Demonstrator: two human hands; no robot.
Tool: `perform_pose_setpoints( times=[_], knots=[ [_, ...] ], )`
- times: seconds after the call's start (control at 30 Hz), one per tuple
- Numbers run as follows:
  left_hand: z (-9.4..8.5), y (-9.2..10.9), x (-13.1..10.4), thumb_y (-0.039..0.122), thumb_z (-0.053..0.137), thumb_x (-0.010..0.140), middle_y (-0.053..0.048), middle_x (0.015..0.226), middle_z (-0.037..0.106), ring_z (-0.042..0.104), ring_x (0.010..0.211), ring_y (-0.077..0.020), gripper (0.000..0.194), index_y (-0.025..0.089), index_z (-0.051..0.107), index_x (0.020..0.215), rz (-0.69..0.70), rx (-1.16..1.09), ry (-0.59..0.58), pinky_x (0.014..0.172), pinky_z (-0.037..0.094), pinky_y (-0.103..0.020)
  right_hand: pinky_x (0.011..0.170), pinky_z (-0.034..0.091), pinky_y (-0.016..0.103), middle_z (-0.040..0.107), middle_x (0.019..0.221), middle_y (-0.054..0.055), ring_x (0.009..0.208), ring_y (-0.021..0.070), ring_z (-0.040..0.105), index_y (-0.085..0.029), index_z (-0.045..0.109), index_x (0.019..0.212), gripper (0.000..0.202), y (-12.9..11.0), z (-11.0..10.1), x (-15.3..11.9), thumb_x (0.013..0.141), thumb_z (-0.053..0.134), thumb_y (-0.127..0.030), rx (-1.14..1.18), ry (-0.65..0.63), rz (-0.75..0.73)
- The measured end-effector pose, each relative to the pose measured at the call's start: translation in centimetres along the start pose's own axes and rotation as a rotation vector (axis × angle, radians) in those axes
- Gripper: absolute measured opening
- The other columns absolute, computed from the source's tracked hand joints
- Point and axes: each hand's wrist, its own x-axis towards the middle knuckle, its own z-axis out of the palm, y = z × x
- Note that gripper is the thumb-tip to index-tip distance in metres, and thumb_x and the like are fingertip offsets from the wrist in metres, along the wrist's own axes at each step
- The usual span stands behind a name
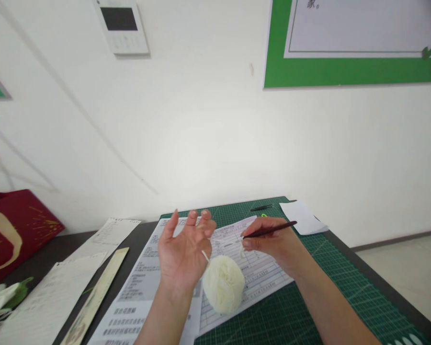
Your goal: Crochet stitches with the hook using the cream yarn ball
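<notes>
My left hand (185, 249) is turned palm up, with the thumb out and the fingers apart and slightly curled. A pale cream yarn strand (205, 256) runs along its little-finger side down to a round ball of yarn (223, 284) just below. In my right hand (273, 242) a dark-handled crochet hook (269, 230) is gripped between thumb and fingers, its thin tip pointing left toward my left hand. A small bit of cream yarn hangs beneath the right fingertips; whether it is looped on the hook is too small to tell.
Printed sheets (129, 282) and a ruled chart page (262, 278) lie on a green cutting mat (273, 321). A slim dark tool (262, 207) and white paper (303, 218) are at the back. Leftward are a pale ruler-like strip (96, 297), more papers and a red bag (21, 225).
</notes>
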Motion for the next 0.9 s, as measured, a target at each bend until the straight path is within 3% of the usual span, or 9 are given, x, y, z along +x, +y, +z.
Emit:
perform_pose_setpoints(
  times=[0.1,0.23,0.3,0.37,0.43,0.53,0.63,0.77,0.9],
  knots=[
    [1.0,-0.5,0.0,0.05,0.049,0.082,0.0,0.092,0.071,0.062,0.096,-0.0169,0.032,0.028,0.071,0.076,0.221,0.095,-0.031,0.09,0.049,-0.032,0.055,0.048,0.022,0.07,0.059,-0.002,0.056,0.0103,0.061,-0.018,0.074,0.063,0.013,-0.1,0.2,-0.1,0.056,0.084,-0.014,-0.075,-0.025,-0.005],
    [1.6,-1.5,0.8,0.049,0.06,0.079,-0.004,0.107,0.07,0.05,0.116,-0.0263,0.028,0.026,0.075,0.086,0.347,0.81,-0.051,0.107,0.026,-0.04,0.053,0.049,0.022,0.069,0.059,-0.001,0.055,0.0109,0.061,-0.018,0.074,0.063,0.015,0.2,0.1,-0.1,0.054,0.085,-0.015,-0.033,-0.067,0.03],
    [1.1,-1.5,1.1,0.037,0.073,0.072,-0.003,0.091,0.072,0.056,0.104,-0.0239,0.012,0.025,0.074,0.07,0.263,0.928,-0.034,0.103,0.027,-0.034,0.052,0.049,0.022,0.069,0.058,-0.001,0.053,0.0108,0.061,-0.017,0.073,0.063,0.016,0.6,-0.1,0.0,0.053,0.085,-0.015,0.015,-0.086,0.043],
    [0.3,-1.1,1.3,0.037,0.072,0.073,-0.001,0.055,0.063,0.058,0.069,-0.0194,0.03,0.023,0.066,0.047,0.159,0.982,-0.036,0.087,0.037,-0.033,0.05,0.049,0.022,0.069,0.055,-0.001,0.05,0.0105,0.061,-0.016,0.073,0.064,0.016,0.9,-0.5,0.2,0.053,0.086,-0.015,0.05,-0.095,0.064],
    [-0.5,-0.6,1.2,0.04,0.07,0.074,0.003,0.034,0.043,0.042,0.041,-0.0133,0.046,0.021,0.057,0.034,0.037,0.988,-0.057,0.062,0.038,-0.031,0.049,0.049,0.022,0.068,0.054,-0.001,0.048,0.0103,0.061,-0.016,0.073,0.063,0.016,1.2,-0.8,0.2,0.053,0.086,-0.015,0.069,-0.087,0.089],
    [-1.4,-0.5,0.9,0.049,0.065,0.075,0.004,0.032,0.029,0.028,0.036,-0.0098,0.059,0.02,0.045,0.028,-0.103,0.893,-0.102,0.047,0.026,-0.029,0.05,0.049,0.02,0.07,0.057,-0.001,0.05,0.0095,0.062,-0.015,0.073,0.063,0.017,1.4,-0.8,0.0,0.053,0.086,-0.013,0.089,-0.081,0.099],
    [-1.8,-1.8,0.7,0.061,0.061,0.072,0.002,0.045,0.031,0.035,0.047,-0.0114,0.068,0.019,0.034,0.025,-0.104,0.693,-0.101,0.049,0.029,-0.028,0.052,0.05,0.019,0.072,0.059,0.0,0.052,0.0091,0.063,-0.016,0.073,0.064,0.017,1.8,-0.4,-0.1,0.053,0.086,-0.012,0.146,-0.109,0.102],
    [-1.7,-3.7,0.6,0.062,0.064,0.068,0.0,0.069,0.045,0.038,0.054,-0.0088,0.041,0.022,0.075,0.069,-0.069,0.519,-0.036,0.046,0.026,-0.022,0.052,0.053,0.022,0.073,0.059,0.0,0.05,0.0114,0.066,-0.017,0.072,0.064,0.018,2.6,0.3,0.0,0.053,0.086,-0.014,0.284,-0.092,0.122],
    [-1.1,-4.5,0.1,0.036,0.08,0.065,0.001,0.08,0.053,0.046,0.061,-0.0083,0.052,0.031,0.067,0.115,-0.038,0.532,-0.04,0.054,0.037,-0.021,0.054,0.055,0.028,0.073,0.06,0.0,0.053,0.0158,0.068,-0.017,0.071,0.065,0.013,2.8,1.0,0.1,0.06,0.083,-0.017,0.277,-0.057,0.014]
  ],
)
